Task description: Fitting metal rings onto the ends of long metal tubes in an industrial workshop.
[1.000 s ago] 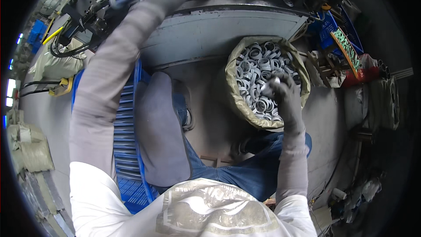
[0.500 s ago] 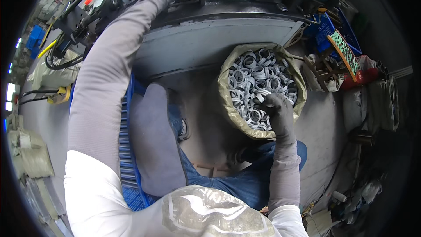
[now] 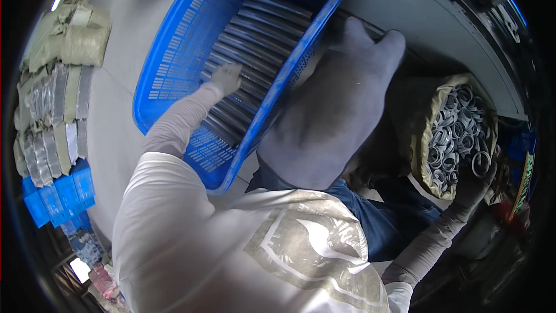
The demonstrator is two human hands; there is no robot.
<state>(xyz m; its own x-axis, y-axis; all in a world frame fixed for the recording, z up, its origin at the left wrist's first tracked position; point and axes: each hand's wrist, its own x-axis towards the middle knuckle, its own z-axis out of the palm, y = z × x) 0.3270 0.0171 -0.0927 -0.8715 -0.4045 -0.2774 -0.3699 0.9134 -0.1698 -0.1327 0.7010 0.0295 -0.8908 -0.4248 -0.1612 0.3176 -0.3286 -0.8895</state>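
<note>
My gloved left hand (image 3: pixel 227 78) reaches into a blue plastic crate (image 3: pixel 147 81). Its fingers lie over the dark metal tubes (image 3: pixel 258 55) stacked side by side there; no tube is lifted. Far to the right, my right hand (image 3: pixel 476 181), in a dark glove, is at the rim of a woven sack (image 3: pixel 421 159). Between its fingers it has a grey metal ring (image 3: pixel 481 164), tilted up above the sack's near edge. Heaps of similar rings (image 3: pixel 454 130) fill the sack. Shadow hides part of the right fingers.
A grey cloth (image 3: pixel 330 116) covers my leg between crate and sack. Behind the sack runs a pale machine panel (image 3: pixel 428 11). Wrapped bundles (image 3: pixel 58 98) are stacked at the left, above blue bins (image 3: pixel 61 197). An orange-edged rack (image 3: pixel 524 182) stands right of the sack.
The view has swung left toward the crate. My left hand has come down from the machine to the tubes. My right hand has stayed by the sack, and a ring now stands up from it.
</note>
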